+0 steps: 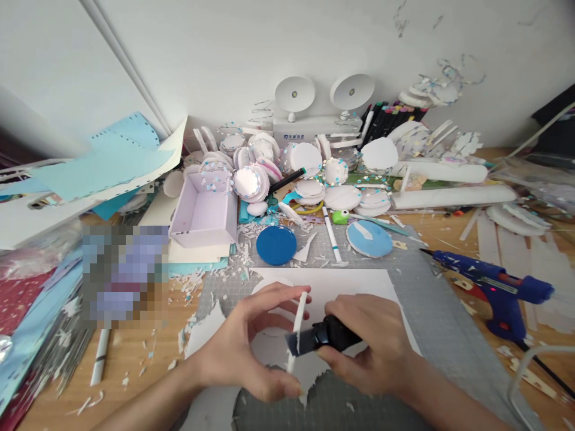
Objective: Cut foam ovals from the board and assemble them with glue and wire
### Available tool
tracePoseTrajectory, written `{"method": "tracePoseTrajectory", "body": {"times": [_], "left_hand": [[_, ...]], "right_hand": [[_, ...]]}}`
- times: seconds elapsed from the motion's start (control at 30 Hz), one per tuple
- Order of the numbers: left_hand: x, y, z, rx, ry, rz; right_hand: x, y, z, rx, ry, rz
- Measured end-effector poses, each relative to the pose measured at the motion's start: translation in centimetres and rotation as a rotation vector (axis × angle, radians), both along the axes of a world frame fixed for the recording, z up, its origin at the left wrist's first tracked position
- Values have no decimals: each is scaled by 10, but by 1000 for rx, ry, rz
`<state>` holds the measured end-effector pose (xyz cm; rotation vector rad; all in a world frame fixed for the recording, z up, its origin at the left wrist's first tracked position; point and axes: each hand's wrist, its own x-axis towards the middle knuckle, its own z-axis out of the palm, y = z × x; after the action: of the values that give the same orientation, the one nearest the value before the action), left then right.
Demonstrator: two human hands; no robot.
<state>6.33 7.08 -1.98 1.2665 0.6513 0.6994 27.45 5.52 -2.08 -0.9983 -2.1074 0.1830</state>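
My left hand (245, 344) pinches a thin white foam disc (297, 323) on edge between thumb and fingers, holding it upright above the grey cutting mat (431, 311). My right hand (375, 350) is closed round a black-handled utility knife (330, 334); its blade touches the disc's edge. Under both hands lies a white foam sheet (350, 284) with cut-out holes and torn edges.
A dark blue disc (276, 245), a light blue disc (369, 238) and a white marker (331, 234) lie beyond the sheet. A blue glue gun (494, 290) rests at right. A white box (204, 212), stacked white discs (309, 161), paper piles at left and scraps crowd the desk.
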Motion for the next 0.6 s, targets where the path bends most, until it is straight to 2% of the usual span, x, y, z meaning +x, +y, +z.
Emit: {"method": "tracePoseTrajectory", "body": {"times": [0.2,0.4,0.6], "left_hand": [[0,-4,-2,87,28,29],[-1,-2,-3,25,17,30],[2,-4,-3,75,43,26]], "right_hand": [[-2,0,2,-32,3,32],[3,5,0,-13,8,-18],[-3,-1,4,-57,-12,41]]}}
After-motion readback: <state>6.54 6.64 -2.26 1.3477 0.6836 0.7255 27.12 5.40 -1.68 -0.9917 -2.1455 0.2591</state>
